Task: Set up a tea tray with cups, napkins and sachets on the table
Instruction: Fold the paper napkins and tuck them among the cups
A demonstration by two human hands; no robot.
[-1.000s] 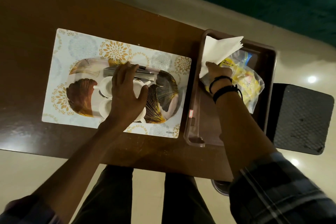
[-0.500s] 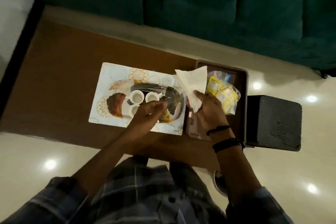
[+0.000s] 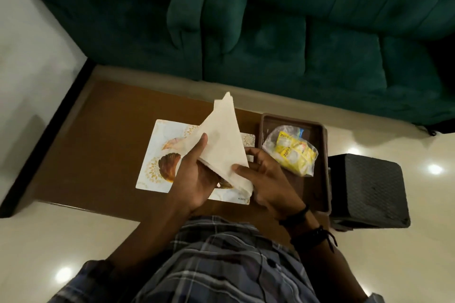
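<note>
A stack of white napkins [image 3: 222, 140] folded into a triangle is held up above the table by both hands. My left hand [image 3: 194, 179] grips its left edge with the thumb on top. My right hand [image 3: 266, 179] pinches its lower right corner. Beneath them lies the patterned tea tray [image 3: 170, 166] on a white floral placemat [image 3: 152, 155]; the cups on it are hidden behind the napkins and hands. A clear bag of yellow sachets [image 3: 293, 151] lies in the brown plastic bin [image 3: 320, 170] to the right.
The brown wooden table [image 3: 105, 135] stands in front of a green sofa [image 3: 270, 27]. A black textured box [image 3: 369, 189] sits on the glossy floor right of the bin. A white wall with a dark skirting runs along the left.
The right hand carried the napkins out of the bin to above the tea tray. The left hand left the cups and took hold of the napkins. The view rose and pulled back.
</note>
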